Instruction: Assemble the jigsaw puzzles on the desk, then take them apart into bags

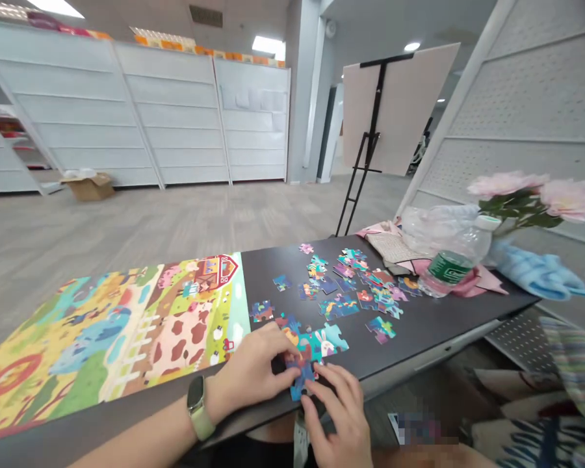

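Near the table's front edge, my left hand (259, 364), with a watch on its wrist, has its thumb and forefinger closed on a blue jigsaw puzzle piece (298, 389). My right hand (340, 409) grips the same piece from the near right side, fingertips on its edge. This piece lies against a partly joined section (325, 343) showing a white rabbit on teal. My fingers cover part of the seam. Beyond lie several loose jigsaw puzzle pieces (338, 307), some joined in small clusters. Another piece (381, 329) lies to the right of the rabbit section.
A colourful farm and animal picture sheet (175, 331) covers the table's left. At the right end stand a water bottle (451, 263), pink flowers (541, 195), cloths and a blue cloth (541, 270). Behind are an easel (375, 117), white shelves (175, 117) and a cardboard box (90, 186).
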### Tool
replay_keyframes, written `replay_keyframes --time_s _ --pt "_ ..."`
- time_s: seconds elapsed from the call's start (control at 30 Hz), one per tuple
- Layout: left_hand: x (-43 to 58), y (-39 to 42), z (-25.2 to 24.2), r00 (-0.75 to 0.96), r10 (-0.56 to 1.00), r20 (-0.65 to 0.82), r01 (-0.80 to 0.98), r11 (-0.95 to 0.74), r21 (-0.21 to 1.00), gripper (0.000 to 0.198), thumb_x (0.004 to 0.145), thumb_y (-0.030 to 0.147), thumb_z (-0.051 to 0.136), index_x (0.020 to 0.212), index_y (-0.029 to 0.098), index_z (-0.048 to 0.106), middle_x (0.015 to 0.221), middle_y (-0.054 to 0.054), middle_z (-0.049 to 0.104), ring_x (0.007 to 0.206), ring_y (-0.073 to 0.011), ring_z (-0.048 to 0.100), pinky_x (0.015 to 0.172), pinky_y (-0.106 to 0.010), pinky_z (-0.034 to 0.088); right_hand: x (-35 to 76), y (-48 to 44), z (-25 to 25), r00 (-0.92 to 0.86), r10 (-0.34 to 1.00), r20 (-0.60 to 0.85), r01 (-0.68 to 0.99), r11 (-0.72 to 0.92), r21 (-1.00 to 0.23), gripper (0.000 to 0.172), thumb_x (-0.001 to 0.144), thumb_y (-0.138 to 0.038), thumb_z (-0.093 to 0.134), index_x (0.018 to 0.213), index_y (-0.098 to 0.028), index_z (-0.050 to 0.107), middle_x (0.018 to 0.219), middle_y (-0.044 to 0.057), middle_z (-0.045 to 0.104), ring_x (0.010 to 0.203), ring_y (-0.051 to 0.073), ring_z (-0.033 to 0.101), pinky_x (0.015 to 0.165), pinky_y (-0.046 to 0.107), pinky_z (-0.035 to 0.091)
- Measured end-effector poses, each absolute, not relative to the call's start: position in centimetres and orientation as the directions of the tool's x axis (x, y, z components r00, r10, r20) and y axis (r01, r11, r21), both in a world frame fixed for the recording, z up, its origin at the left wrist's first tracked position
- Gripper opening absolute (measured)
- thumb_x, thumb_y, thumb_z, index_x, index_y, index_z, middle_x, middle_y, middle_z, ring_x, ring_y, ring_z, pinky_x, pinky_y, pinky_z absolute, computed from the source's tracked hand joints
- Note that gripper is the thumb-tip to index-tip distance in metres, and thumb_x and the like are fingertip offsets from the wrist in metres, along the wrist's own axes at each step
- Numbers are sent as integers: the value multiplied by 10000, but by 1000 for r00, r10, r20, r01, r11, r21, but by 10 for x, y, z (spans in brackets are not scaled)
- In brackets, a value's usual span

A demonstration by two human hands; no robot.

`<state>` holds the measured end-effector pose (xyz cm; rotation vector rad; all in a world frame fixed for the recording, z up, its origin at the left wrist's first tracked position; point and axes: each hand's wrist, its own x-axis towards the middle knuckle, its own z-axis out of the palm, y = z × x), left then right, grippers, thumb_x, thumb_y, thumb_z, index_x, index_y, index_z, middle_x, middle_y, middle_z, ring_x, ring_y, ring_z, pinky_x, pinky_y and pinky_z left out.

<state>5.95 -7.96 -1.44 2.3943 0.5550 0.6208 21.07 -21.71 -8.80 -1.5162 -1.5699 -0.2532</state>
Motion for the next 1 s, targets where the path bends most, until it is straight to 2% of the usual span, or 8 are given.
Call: replay_keyframes --time_s 0.2,0.4,0.6,0.9,1.0 --pt "60 -79 -15 809 505 300 220 -735 641 183 773 178 691 946 233 668 1009 -36 643 997 -222 562 928 -356 450 215 -216 -87 118 664 738 906 232 -354 210 855 -165 634 1029 -265 695 1105 66 690 1092 258 581 875 416 540" --pt "60 -80 -17 825 457 332 178 -768 616 261 740 161 688 986 241 652 1086 -29 618 1060 -215 544 1032 -379 382 217 -217 -85 105 686 720 907 232 -353 232 854 -145 614 1032 -270 694 1111 63 691 1077 252 592 866 406 544" --pt "58 -78 -18 836 440 327 171 -776 608 239 738 173 690 961 257 668 1099 -16 607 1066 -207 545 1022 -371 374 218 -219 -80 101 693 714 897 246 -366 204 845 -134 610 970 -270 696 1063 59 702 1057 244 604 850 391 552" --pt "58 -77 -15 848 445 289 195 -768 610 265 713 178 714 960 250 648 1100 -19 601 1048 -217 542 988 -369 390 228 -218 -88 46 706 707 901 277 -335 220 826 -135 642 982 -282 691 1053 51 705 1044 241 611 843 382 559" --pt "57 -78 -11 864 429 264 203 -776 598 253 770 226 701 1013 250 633 1102 -28 603 1058 -228 532 988 -380 394 224 -218 -87 71 711 699 887 275 -370 233 838 -140 629 1022 -276 671 1063 52 703 1047 242 611 851 390 555"
